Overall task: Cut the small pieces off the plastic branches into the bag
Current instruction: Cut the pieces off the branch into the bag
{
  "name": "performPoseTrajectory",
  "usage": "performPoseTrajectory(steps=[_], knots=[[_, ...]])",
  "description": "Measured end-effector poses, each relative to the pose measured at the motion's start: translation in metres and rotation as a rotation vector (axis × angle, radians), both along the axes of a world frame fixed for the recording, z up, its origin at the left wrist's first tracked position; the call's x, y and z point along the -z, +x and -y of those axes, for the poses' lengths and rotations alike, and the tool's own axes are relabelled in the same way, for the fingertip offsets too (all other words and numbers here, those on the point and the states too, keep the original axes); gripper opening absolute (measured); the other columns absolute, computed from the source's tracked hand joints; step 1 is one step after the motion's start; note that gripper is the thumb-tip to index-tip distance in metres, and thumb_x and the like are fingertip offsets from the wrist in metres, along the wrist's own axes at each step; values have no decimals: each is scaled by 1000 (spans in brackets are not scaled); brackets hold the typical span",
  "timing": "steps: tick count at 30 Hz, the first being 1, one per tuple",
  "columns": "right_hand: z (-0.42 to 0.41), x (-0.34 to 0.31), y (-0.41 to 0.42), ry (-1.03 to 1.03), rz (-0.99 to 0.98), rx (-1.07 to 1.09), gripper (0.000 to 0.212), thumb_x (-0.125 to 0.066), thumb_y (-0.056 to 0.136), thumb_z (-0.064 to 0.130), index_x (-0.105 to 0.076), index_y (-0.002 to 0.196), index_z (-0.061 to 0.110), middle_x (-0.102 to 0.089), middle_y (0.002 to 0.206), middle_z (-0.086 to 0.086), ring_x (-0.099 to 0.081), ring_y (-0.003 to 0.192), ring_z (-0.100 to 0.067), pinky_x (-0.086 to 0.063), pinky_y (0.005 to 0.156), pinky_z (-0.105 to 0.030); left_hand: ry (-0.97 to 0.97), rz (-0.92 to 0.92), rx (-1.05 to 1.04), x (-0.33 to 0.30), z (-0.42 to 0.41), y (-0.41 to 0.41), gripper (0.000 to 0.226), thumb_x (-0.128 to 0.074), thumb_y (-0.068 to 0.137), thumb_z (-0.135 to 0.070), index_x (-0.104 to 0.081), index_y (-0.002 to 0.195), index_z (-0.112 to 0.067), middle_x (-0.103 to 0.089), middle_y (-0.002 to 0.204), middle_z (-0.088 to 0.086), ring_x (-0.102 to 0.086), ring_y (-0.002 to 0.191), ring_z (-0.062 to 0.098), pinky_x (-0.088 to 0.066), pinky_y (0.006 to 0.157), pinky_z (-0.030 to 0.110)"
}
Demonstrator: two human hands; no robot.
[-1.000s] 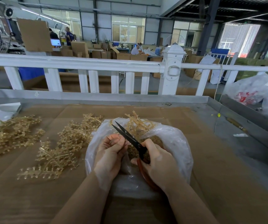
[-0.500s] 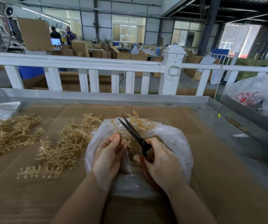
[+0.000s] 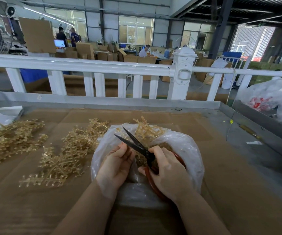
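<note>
Plastic branches (image 3: 65, 153) lie left of both hands. Left hand (image 3: 118, 164) pinches a gold piece over the bag (image 3: 187, 150). Right hand (image 3: 169, 175) grips the scissors (image 3: 137, 145), blades parted, above the bag's mouth.

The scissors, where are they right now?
In the head view, the scissors are low and centre, gripped by the right hand, blades apart over the plastic bag, beside the left hand.
</note>
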State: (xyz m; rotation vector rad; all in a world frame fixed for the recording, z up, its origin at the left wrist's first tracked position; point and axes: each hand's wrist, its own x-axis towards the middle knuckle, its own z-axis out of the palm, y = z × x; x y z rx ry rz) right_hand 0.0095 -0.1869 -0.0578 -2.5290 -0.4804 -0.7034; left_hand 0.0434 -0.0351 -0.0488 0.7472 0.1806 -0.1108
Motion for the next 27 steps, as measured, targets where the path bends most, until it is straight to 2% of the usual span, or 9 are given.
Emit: performPoseTrajectory(steps=[4,5,9,12,16,20,27], knots=[[0,2,1,-49,1,14,58,-51,85,60,-53,126,20,-60,116,2,-55,107,-13,-48,90,-26,5,21,30,0,1,0,22,-41,98,-4,-63,94,-6,-67,84,6,-62,76,15,-52,73,24],[0,2,1,-57,-3,19,58,-53,86,60,-52,128,20,-60,118,2,-55,109,-13,-48,91,-26,7,25,33,0,1,0,22,-41,98,-4,-63,94,-6,-68,83,6,-61,77,15,-52,74,24],[-1,2,1,-52,21,30,52,-54,86,57,-56,122,19,-64,109,2,-60,100,-14,-50,83,-24,24,34,24,-1,3,-1,21,-44,97,-3,-63,90,-8,-68,73,1,-61,68,10,-52,68,21],[-2,2,1,-38,42,34,44,-62,86,50,-59,117,18,-66,101,1,-63,91,-13,-51,77,-22,25,48,18,0,3,-2,24,-43,97,-2,-62,85,-9,-66,63,-2,-61,57,7,-53,63,19],[-3,2,1,-37,44,29,46,-60,86,51,-59,117,17,-67,98,1,-64,88,-13,-55,76,-24,32,58,12,0,4,-1,25,-43,97,-3,-61,81,-9,-64,60,-2,-60,54,5,-53,60,17],[-3,1,2,-37,38,32,46,-58,87,53,-59,116,17,-66,97,1,-63,85,-13,-56,73,-27,32,57,-6,1,4,-1,38,-44,97,-2,-64,66,-12,-62,59,-1,-60,53,6,-53,58,17],[-3,2,0,55,20,36,44,-60,85,51,-61,110,16,-68,94,3,-65,85,-11,-55,72,-25,45,61,-2,2,5,-1,19,-48,95,-4,-58,80,-8,-61,67,2,-59,61,9,-54,61,18]])
